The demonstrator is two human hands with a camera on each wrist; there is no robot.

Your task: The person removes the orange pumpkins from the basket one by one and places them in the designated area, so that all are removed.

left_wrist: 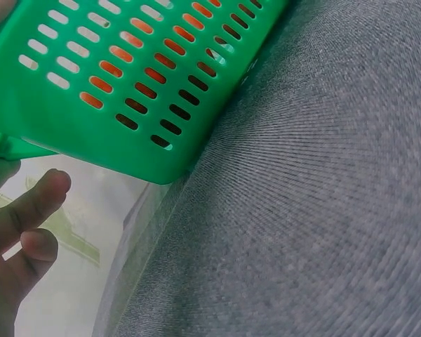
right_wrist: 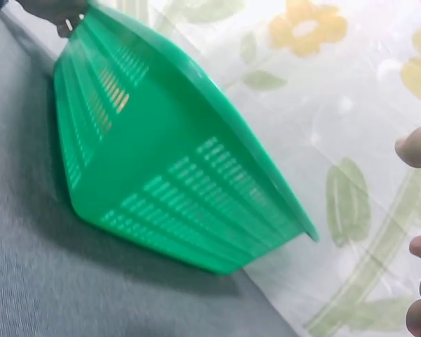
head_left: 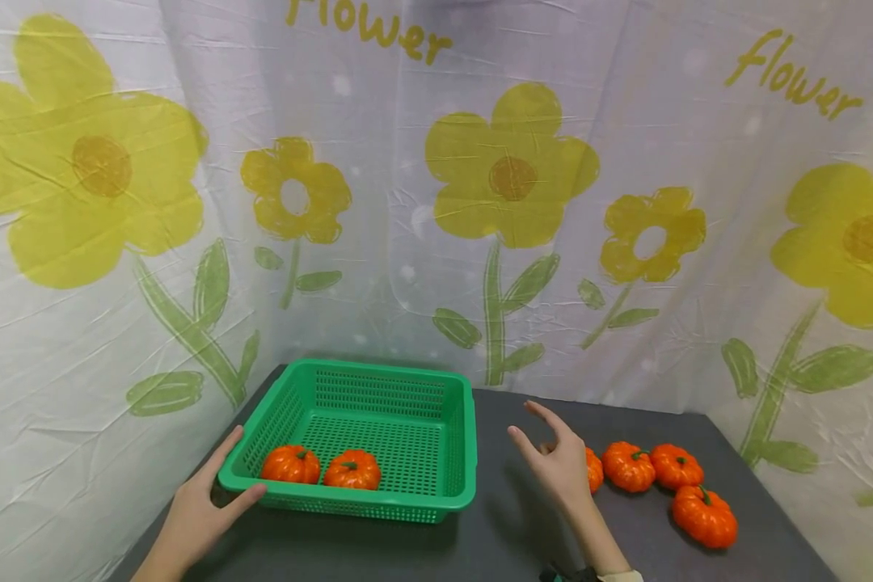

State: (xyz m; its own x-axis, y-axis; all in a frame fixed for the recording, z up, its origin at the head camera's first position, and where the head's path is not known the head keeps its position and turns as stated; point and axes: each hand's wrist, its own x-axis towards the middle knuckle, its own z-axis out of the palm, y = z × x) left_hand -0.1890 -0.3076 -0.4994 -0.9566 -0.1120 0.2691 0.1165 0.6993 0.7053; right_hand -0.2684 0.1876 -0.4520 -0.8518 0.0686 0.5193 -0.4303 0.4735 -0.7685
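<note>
A green plastic basket (head_left: 457,453) with slotted walls sits on the dark table, two small orange pumpkins (head_left: 291,465) inside along its near side. At its near left corner is my left hand (head_left: 198,511), thumb and forefinger spread along the rim on either side of the corner. In the left wrist view, the fingers (left_wrist: 38,200) of that hand extend beside and below the rim. My right hand (head_left: 558,469) is raised right of the basket, thumb and forefinger apart with nothing between them. Behind it, several more pumpkins (head_left: 628,467) lie on the table, one partly hidden by the hand.
The grey-black table (head_left: 502,533) reaches back to a white curtain (head_left: 378,275) printed with yellow flowers, which also hangs on the left and right sides. The rightmost pumpkin (head_left: 704,517) lies nearest the front of its group.
</note>
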